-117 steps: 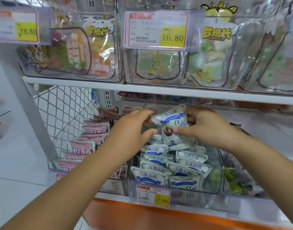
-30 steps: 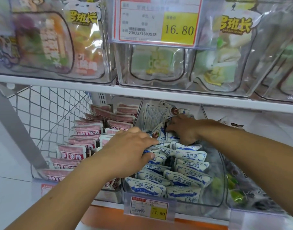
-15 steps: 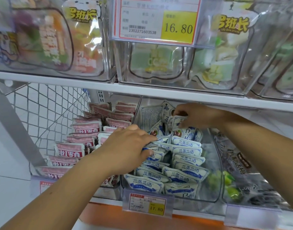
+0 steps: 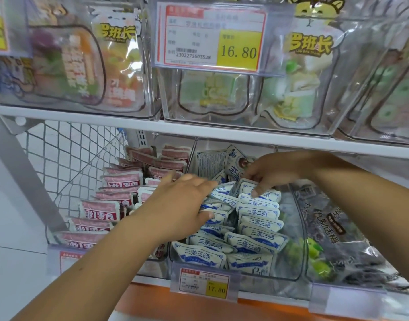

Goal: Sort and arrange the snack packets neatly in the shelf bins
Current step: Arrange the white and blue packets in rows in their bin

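Note:
White-and-blue snack packets (image 4: 259, 237) stand in two rows inside a clear middle bin (image 4: 293, 258) on the lower shelf. My left hand (image 4: 182, 205) reaches across the left row and clamps a few packets between fingers and thumb. My right hand (image 4: 277, 172) is at the back of the right row, fingers bent down and pinching the rearmost packet (image 4: 266, 193). A couple of loose packets (image 4: 233, 158) lean upright against the bin's back wall.
Pink packets (image 4: 99, 210) fill the bin on the left, beside a wire mesh side panel (image 4: 71, 158). A dark bag with green fruit (image 4: 326, 228) lies in the right bin. The upper shelf edge (image 4: 222, 133) hangs close above my hands. A 17.80 price tag (image 4: 204, 283) is clipped in front.
My right hand has come down from the bin's back wall onto the rear of the right row. My left hand has slid right across the left row. The view moved closer.

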The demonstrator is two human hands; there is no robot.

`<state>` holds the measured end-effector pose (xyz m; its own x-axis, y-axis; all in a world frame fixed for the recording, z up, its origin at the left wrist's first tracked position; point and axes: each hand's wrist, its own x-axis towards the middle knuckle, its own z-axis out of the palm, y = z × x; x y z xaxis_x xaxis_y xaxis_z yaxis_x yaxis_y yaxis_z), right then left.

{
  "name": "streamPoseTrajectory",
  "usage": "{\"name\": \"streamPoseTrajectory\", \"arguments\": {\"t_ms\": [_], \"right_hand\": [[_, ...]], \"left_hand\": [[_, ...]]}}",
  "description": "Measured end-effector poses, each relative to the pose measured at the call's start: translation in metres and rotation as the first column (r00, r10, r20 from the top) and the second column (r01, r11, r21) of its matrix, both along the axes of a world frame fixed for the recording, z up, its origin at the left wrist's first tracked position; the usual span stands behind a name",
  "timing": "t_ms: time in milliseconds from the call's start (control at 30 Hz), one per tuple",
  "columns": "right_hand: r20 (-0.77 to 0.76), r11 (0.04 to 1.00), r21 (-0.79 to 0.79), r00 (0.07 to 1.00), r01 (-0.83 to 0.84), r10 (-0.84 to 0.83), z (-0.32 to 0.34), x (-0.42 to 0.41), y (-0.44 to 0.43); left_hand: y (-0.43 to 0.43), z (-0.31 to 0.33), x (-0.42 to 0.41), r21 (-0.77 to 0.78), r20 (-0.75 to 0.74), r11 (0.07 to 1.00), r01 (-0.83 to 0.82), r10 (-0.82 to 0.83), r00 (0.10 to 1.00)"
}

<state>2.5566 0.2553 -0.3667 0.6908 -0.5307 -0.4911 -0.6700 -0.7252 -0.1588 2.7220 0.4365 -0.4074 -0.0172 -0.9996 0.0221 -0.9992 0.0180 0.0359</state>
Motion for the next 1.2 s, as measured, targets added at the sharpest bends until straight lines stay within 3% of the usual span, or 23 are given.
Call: {"name": "streamPoseTrajectory", "arguments": {"t_ms": [133,233,267,367,433,600,700,800,967,1033,1133,1200], "right_hand": [[0.026,0.999,-0.028,0.999,-0.021,0.022,0.004,0.003,-0.003],[0.042,0.999,-0.04,0.999,0.011,-0.009,0.0,0.005,-0.004],[0.068,0.998,-0.054,0.998,0.013,-0.009,-0.001,0.004,-0.006],[0.124,0.996,-0.085,0.992,0.025,-0.014,0.001,-0.004,-0.014],[0.112,0.995,-0.101,0.994,-0.005,0.017,0.0,-0.006,-0.016],[-0.133,0.972,-0.183,0.984,-0.145,0.122,0.002,0.001,-0.02],[-0.365,0.94,-0.206,0.913,-0.271,0.183,0.001,0.008,-0.026],[-0.469,0.941,-0.208,0.871,-0.268,0.144,-0.004,0.015,-0.026],[-0.635,0.852,-0.31,0.759,-0.422,0.145,-0.012,0.02,-0.02],[-0.594,0.816,-0.366,0.787,-0.448,0.166,-0.02,0.021,-0.018],[-0.332,0.845,-0.437,0.929,-0.306,0.165,-0.026,0.017,-0.022],[-0.202,0.864,-0.43,0.961,-0.261,0.189,-0.021,0.006,-0.026]], "left_hand": [[-0.012,0.002,-0.022,-0.173,-0.051,0.981,0.087,-0.097,0.994],[-0.038,-0.005,-0.048,-0.134,-0.275,0.988,0.08,-0.115,0.955],[-0.046,-0.008,-0.052,-0.104,-0.288,0.992,0.065,-0.093,0.953],[-0.056,-0.016,-0.054,-0.031,-0.164,0.998,0.061,-0.065,0.984],[-0.053,-0.019,-0.05,0.022,-0.162,0.995,0.092,-0.088,0.983],[-0.043,-0.022,-0.046,0.17,-0.175,0.977,0.133,-0.103,0.979],[-0.042,-0.025,-0.045,0.166,-0.209,0.977,0.133,-0.097,0.973],[-0.042,-0.029,-0.044,0.149,-0.226,0.98,0.135,-0.099,0.969],[-0.04,-0.033,-0.042,0.143,-0.224,0.981,0.13,-0.095,0.97],[-0.04,-0.032,-0.042,0.146,-0.224,0.981,0.124,-0.09,0.97],[-0.037,-0.031,-0.043,0.136,-0.233,0.984,0.116,-0.082,0.969],[-0.037,-0.03,-0.043,0.139,-0.235,0.984,0.111,-0.076,0.969]]}}
